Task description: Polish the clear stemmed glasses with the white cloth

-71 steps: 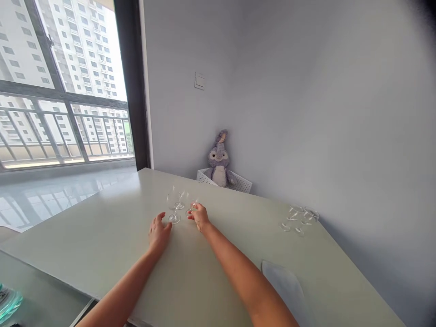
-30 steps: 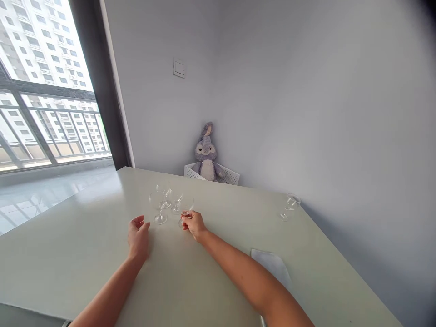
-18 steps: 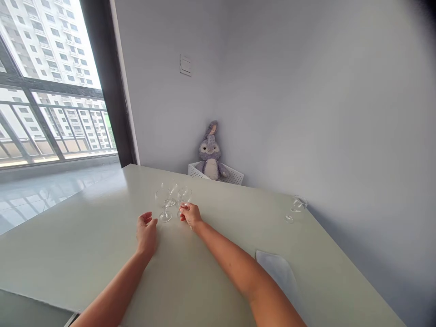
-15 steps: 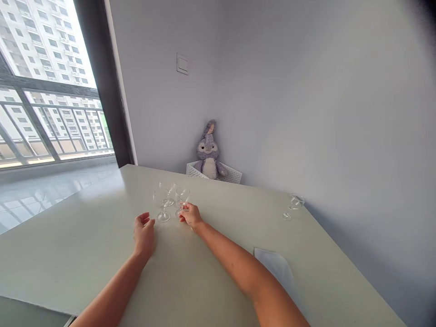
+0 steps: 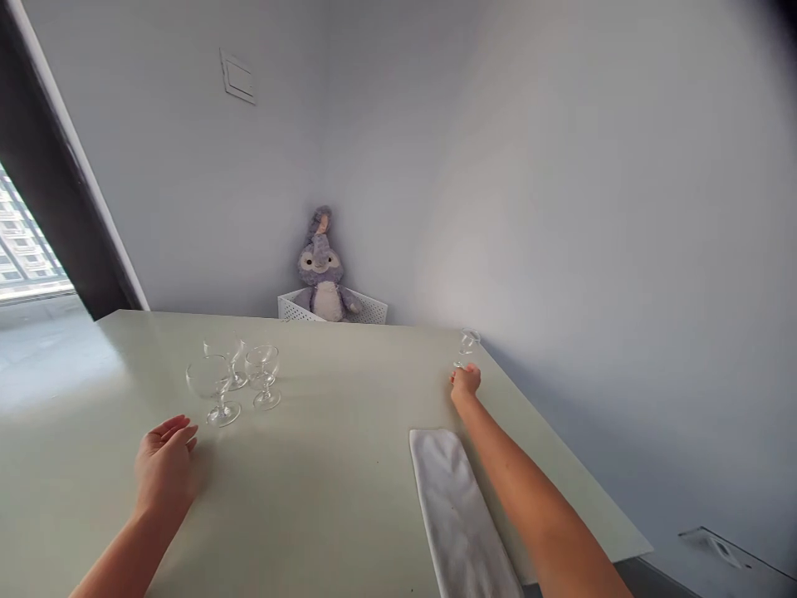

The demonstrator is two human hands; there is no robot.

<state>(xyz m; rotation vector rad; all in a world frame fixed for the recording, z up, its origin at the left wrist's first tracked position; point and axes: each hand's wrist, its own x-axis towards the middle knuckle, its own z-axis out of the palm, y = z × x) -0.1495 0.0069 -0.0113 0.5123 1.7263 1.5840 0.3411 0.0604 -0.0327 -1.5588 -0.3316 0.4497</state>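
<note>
Three clear stemmed glasses stand upright in a group at the table's left: a front one, a right one and one behind. My left hand rests just in front of them, fingers loosely apart, holding nothing. A fourth glass stands near the far right edge. My right hand is at its base and stem, fingers curled; whether they grip the stem is hidden. A folded white cloth lies on the table left of my right forearm.
The pale green table meets the grey wall at the right. Behind its far edge, a purple plush toy sits in a white perforated basket. A window is at the far left.
The view has turned right. My right hand has left the grouped glasses and moved across to the lone glass. More of the white cloth shows. My left hand stays near the group.
</note>
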